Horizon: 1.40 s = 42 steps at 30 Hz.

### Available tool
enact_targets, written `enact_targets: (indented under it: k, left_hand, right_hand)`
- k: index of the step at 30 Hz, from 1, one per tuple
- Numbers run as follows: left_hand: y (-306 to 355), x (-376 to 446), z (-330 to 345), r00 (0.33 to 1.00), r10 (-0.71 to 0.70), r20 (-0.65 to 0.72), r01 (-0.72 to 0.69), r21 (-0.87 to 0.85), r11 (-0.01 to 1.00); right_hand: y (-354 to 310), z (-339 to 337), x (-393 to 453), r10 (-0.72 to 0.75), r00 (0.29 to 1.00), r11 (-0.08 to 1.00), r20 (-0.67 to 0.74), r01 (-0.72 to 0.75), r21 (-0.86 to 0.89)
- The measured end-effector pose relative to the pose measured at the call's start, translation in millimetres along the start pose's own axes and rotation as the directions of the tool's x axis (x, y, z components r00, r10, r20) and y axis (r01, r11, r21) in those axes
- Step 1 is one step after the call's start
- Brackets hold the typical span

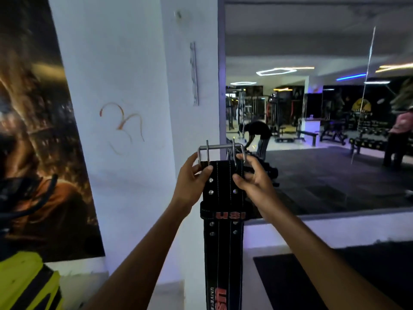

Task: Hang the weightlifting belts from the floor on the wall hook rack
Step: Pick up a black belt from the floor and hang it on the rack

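Matt black leather belt (pixel 223 231), shiny metal buckle (pixel 220 151)

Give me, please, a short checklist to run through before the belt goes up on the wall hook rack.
1. Belt held by both hands: ok, left hand and right hand grip its top end.
2. Buckle uppermost, prongs free: ok.
3. Belt hanging straight, untwisted: ok for the visible part.
4. Hook rack in sight: ok, on the wall above the buckle.
5. Free hook available: cannot tell, seen edge-on and blurred.
6. Buckle already on a hook: not ok, it sits well below the rack.
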<state>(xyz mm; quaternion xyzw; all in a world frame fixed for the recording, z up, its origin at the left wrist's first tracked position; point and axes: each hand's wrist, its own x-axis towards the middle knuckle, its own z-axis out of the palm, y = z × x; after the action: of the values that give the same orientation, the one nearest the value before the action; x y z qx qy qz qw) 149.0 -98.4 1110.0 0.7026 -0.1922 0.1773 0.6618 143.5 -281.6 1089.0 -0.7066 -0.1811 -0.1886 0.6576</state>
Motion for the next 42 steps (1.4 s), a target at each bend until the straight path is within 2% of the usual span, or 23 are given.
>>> enact_targets:
  k: [2, 8, 10, 13, 15, 18, 25, 28, 31, 35, 37, 40, 42]
  left_hand:
    - [20, 10, -1, 0.996, 0.067, -0.062, -0.063, 0.071, 0.995]
    - [77, 53, 1, 0.971, 0.16, -0.18, -0.149, 0.071, 0.986]
    - [96, 66, 3, 0.96, 0.199, -0.195, -0.187, 0.074, 0.979]
    - [119, 83, 4, 0.948, 0.24, -0.207, -0.229, 0.073, 0.971]
    - [129, 90, 5, 0.946, 0.255, -0.201, -0.245, 0.072, 0.967]
    - [141, 98, 5, 0.939, 0.275, -0.206, -0.265, 0.076, 0.961]
    - [151, 116, 0, 0.926, 0.259, -0.273, -0.255, 0.053, 0.966]
    - [156, 122, -2, 0.926, 0.247, -0.284, -0.252, 0.019, 0.967]
    - [161, 126, -4, 0.92, 0.259, -0.295, -0.27, 0.006, 0.963]
    - [158, 130, -8, 0.915, 0.244, -0.321, -0.257, 0.002, 0.966]
    - [153, 132, -11, 0.916, 0.229, -0.329, -0.245, -0.008, 0.969]
    - [147, 134, -13, 0.918, 0.218, -0.331, -0.236, -0.013, 0.972]
    - [145, 135, -14, 0.919, 0.224, -0.326, -0.241, -0.014, 0.97]
  right_hand:
    - [-19, 3, 13, -0.016, 1.0, 1.0, -0.018, 0.017, 0.024]
    - [-76, 6, 54, -0.005, 0.993, 0.997, -0.115, 0.014, 0.079]
    - [-94, 4, 59, -0.042, 0.995, 0.998, -0.09, 0.046, 0.04]
    - [-115, -2, 61, -0.085, 0.996, 0.992, 0.042, 0.08, 0.097]
    - [-129, -1, 52, -0.083, 0.993, 0.991, 0.081, 0.074, 0.112]
    - [-106, -6, 65, -0.121, 0.99, 0.981, 0.074, 0.108, 0.161]
    - [-78, 5, 62, -0.17, 0.984, 0.973, -0.048, 0.176, 0.151]
    - [-43, 15, 48, -0.099, 0.994, 0.989, -0.048, 0.103, 0.102]
    - [6, 26, 26, 0.02, 0.999, 0.995, 0.027, -0.023, 0.095]
    - [65, 33, -15, 0.21, 0.972, 0.978, 0.108, -0.207, -0.038]
    - [84, 32, -32, 0.265, 0.95, 0.963, 0.165, -0.253, -0.094]
    - [87, 27, -34, 0.314, 0.925, 0.946, 0.214, -0.285, -0.156]
    - [64, 23, -19, 0.282, 0.933, 0.956, 0.225, -0.253, -0.15]
